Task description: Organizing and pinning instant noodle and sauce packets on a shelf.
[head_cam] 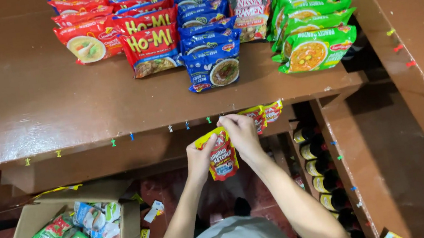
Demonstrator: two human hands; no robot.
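Both hands hold a small red and yellow sauce pouch up against the front edge of the brown wooden shelf. My left hand grips its left side. My right hand pinches its top near a coloured pushpin on the shelf edge. Two similar red pouches hang from the edge just to the right.
Rows of instant noodle packs in red, blue, dark and green lie on the shelf top. A row of coloured pushpins lines the edge. An open cardboard box of sachets sits lower left. Dark bottles stand lower right.
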